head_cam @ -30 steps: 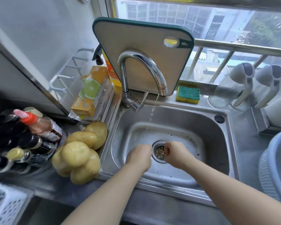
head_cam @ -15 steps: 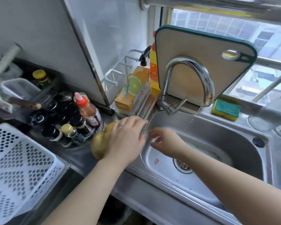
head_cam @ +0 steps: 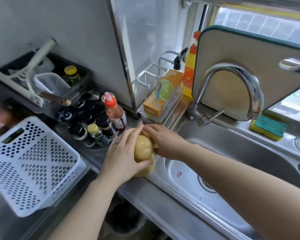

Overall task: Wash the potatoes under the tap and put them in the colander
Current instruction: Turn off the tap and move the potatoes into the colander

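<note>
Several yellow potatoes (head_cam: 143,149) lie in a pile on the steel counter at the sink's left rim. My left hand (head_cam: 124,153) wraps around the pile from the left, thumb curled under the front potato. My right hand (head_cam: 164,142) covers the pile from the right and behind, fingers curved over it. Most of the potatoes are hidden under both hands. A white perforated plastic colander (head_cam: 33,163) stands on the counter at the left. The chrome tap (head_cam: 232,85) arches over the steel sink (head_cam: 241,153).
Dark sauce bottles (head_cam: 93,122) and a red-capped bottle (head_cam: 113,111) crowd behind the potatoes. A cutting board (head_cam: 241,54) leans behind the tap. A yellow detergent bottle (head_cam: 189,71), an orange box (head_cam: 163,92) and a green sponge (head_cam: 268,127) line the sink's back rim.
My view swung left from the sink basin. Both hands left the drain area and moved to the potato pile; the right hand now rests on it beside the left.
</note>
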The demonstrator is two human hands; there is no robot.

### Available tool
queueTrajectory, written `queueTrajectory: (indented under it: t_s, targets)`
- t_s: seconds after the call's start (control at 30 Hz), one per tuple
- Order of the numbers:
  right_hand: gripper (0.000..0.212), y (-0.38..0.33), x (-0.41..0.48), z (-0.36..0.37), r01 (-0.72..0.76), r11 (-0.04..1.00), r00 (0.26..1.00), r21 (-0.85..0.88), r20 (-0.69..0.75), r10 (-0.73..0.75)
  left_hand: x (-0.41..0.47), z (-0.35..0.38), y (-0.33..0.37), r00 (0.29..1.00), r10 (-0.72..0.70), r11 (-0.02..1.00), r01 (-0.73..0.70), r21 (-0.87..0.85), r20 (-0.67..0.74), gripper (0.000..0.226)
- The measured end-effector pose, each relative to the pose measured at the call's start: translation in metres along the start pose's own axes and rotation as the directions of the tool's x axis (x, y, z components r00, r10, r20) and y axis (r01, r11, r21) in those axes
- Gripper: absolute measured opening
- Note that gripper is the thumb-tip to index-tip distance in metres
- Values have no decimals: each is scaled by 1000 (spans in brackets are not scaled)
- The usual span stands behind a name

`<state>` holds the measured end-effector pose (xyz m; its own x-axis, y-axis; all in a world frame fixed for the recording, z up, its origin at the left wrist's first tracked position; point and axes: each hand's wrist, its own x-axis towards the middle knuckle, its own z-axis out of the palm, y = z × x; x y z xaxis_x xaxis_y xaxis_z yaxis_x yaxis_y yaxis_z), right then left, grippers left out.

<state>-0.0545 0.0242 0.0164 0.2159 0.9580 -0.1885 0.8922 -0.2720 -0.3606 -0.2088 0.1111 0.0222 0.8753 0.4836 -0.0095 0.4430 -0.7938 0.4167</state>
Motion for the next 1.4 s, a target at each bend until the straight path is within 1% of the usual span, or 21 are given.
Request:
queueTrajectory:
  t_s: [0.1, 0.27, 0.33, 0.43, 0.53, 0.6, 0.63, 0.67, 0.7, 0.73, 0.77, 0.8, 0.83, 0.87, 0.9, 0.97, 1.1, 1.13, 1.2, 1.3, 1.4]
  targets:
    - [87, 1, 4, 3, 14, 999, 1000, -28, -26, -15, -3, 4, -6, 1000, -4, 999, 3, 40, 9, 106]
    - [82, 1, 8, 4, 10, 999, 1000, -38, -17, -10, -1, 10, -8, 1000, -25, 1000, 26, 13, -9, 92]
    - [80, 1, 8, 6, -5, 1000, 1000, -10, -13, 5, -1, 10, -8, 1000, -27, 1000, 27, -2, -10, 89]
    - [76, 2, 4, 4, -47, 994, 997, 102, -60, 54, -2, 3, -3, 997, -20, 997, 15, -80, -68, 85]
    - [72, 7, -17, -4, -94, 955, 974, 282, -171, 147, 3, -9, 12, 988, -2, 986, -24, -167, -152, 86]
    - [69, 13, -43, -12, -140, 911, 941, 389, -234, 244, 10, -16, 30, 990, 8, 971, -42, -235, -143, 88]
    - [68, 18, -59, -15, -195, 869, 922, 456, -217, 320, 14, -17, 39, 994, 5, 957, -36, -290, -106, 88]
    - [65, 25, -78, -17, -271, 791, 895, 548, -160, 417, 18, -15, 49, 999, -8, 929, -7, -371, -38, 85]
    - [60, 33, -98, -18, -354, 670, 855, 652, -65, 515, 24, -11, 59, 999, -2, 899, 20, -438, 42, 81]
    - [51, 41, -117, -18, -430, 539, 809, 724, 44, 586, 29, -4, 69, 992, 21, 893, 38, -449, 126, 77]
    - [40, 49, -138, -15, -517, 466, 755, 718, 127, 643, 33, 3, 82, 975, 68, 927, 17, -375, 213, 75]
    - [31, 55, -157, -12, -618, 476, 701, 625, 165, 694, 37, 12, 97, 943, 131, 975, -67, -211, 307, 74]
    - [30, 61, -175, -8, -707, 495, 646, 505, 176, 743, 40, 19, 112, 916, 170, 985, -161, -55, 363, 74]
    - [33, 64, -192, -4, -774, 497, 593, 392, 177, 785, 41, 26, 126, 895, 224, 961, -268, 62, 386, 74]
    - [34, 66, -209, -1, -805, 479, 557, 350, 169, 813, 41, 33, 141, 873, 246, 949, -305, 79, 422, 73]
    - [40, 70, -238, 0, -813, 421, 506, 403, 131, 852, 40, 46, 169, 836, 252, 962, -273, -28, 488, 71]
    - [61, 64, -299, -15, -769, 301, 387, 564, 34, 922, 33, 59, 231, 767, 368, 930, -292, -226, 525, 67]
    - [63, 62, -315, -21, -748, 282, 355, 601, 4, 935, 31, 62, 248, 750, 398, 915, -288, -282, 528, 68]
    - [60, 58, -351, -29, -712, 253, 291, 655, -54, 955, 24, 70, 283, 720, 474, 863, -268, -427, 507, 69]
    - [54, 53, -407, -33, -658, 193, 161, 727, -115, 980, 7, 81, 336, 663, 608, 753, -305, -583, 437, 66]
    - [60, 60, -462, -20, -674, 72, 10, 735, -88, 996, -19, 95, 393, 585, 680, 703, -348, -620, 443, 67]
